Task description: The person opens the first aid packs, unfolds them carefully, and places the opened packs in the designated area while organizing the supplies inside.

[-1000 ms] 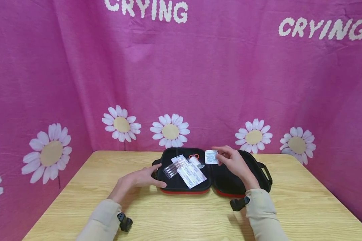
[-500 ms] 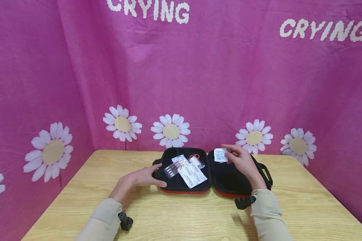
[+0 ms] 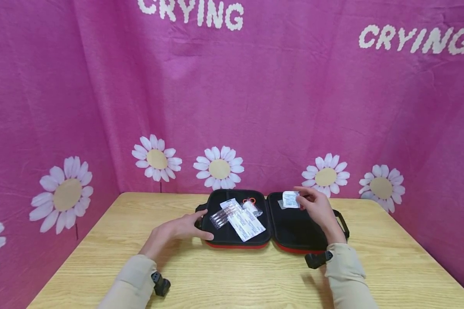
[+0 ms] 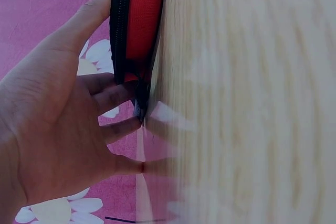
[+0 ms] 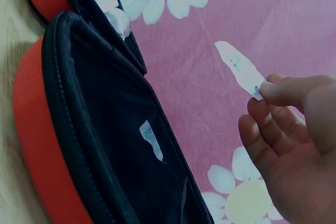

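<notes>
A black zip case (image 3: 232,245) with red sides lies unfolded on the table. Its left half holds a white printed packet (image 3: 246,225), a clear pack of thin sticks (image 3: 223,216) and a clear bag (image 3: 251,207) with orange rings. My left hand (image 3: 181,226) touches the case's left end; the left wrist view shows its thumb on the rim and fingers spread beside the handle. My right hand (image 3: 316,206) pinches a small white printed sachet (image 3: 291,200) by its edge, above the right half. Inside that half lies a small greyish flat piece (image 5: 151,140), its kind unclear.
A carry handle (image 3: 342,224) sticks out at the case's right end. Bare wooden tabletop (image 3: 232,279) extends in front of the case. A pink cloth (image 3: 255,107) with printed daisies hangs behind the table.
My right hand has moved right with the sachet, from over the hinge to over the right half. A small flat piece shows behind the sachet now. My left hand has stayed in place.
</notes>
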The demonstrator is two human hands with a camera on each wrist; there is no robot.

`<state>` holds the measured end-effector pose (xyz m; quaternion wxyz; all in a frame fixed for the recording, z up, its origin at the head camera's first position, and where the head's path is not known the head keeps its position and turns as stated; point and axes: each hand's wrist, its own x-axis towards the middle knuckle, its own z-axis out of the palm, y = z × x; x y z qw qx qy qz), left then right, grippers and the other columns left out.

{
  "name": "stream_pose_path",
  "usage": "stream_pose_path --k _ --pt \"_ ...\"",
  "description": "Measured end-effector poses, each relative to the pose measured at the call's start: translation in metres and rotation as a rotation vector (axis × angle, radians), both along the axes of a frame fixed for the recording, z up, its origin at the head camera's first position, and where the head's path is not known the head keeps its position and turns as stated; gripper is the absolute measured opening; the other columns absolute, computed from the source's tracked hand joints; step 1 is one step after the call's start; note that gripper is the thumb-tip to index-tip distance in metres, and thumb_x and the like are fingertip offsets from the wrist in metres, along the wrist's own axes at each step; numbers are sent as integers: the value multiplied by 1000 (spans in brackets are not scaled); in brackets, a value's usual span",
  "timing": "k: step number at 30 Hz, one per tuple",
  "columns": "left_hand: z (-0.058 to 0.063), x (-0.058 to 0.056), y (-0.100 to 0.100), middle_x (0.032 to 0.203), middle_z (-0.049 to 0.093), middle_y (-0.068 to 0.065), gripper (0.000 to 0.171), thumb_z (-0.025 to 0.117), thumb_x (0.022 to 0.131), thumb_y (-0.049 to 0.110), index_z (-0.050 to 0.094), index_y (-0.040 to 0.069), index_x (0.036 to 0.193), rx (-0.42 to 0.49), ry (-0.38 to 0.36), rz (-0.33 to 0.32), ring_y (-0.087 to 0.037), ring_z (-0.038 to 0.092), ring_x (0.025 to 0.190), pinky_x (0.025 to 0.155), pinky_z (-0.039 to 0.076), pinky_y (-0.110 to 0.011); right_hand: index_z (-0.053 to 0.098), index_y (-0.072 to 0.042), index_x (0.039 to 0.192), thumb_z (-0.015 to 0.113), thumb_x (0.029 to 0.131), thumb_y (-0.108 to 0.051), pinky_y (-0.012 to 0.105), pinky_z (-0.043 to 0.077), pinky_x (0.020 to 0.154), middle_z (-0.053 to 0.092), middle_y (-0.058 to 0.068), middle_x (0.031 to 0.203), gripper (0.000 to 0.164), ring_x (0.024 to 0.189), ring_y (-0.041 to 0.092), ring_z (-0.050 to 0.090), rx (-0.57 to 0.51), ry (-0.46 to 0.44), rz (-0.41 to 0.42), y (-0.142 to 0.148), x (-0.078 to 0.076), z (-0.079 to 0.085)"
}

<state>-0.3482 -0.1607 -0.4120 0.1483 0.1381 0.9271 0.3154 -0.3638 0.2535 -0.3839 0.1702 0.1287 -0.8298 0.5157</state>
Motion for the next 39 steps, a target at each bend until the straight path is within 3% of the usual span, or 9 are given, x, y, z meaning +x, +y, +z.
stream_pose_path --k 7,17,28,39 --pt "-1 -1 1 157 38 -14 102 77 77 57 27 22 158 -1 3 -1 -32 37 140 114 32 -60 64 5 125 64 94 -3 21 54 63 63 18 97 33 69 5 57 -20 30 -32 11 0 -3" --pt "-1 -1 1 157 38 -13 103 77 76 60 27 22 158 -8 7 1 -32 37 140 114 32 -59 65 6 123 65 94 -4 18 52 61 65 28 103 31 68 3 54 68 37 -115 27 -2 -10" --pt "0 1 1 156 39 -14 103 77 75 60 27 23 158 -10 7 9 -31 38 139 114 33 -60 65 3 125 64 95 -7 17 51 61 66 21 101 32 67 2 55 91 2 -204 40 -2 -15" --pt "0 0 1 156 38 -13 102 78 76 58 28 23 158 0 7 3 -32 38 138 113 33 -61 66 4 123 61 94 -4 16 48 59 66 27 105 30 70 8 56 170 -5 -282 48 1 -19"
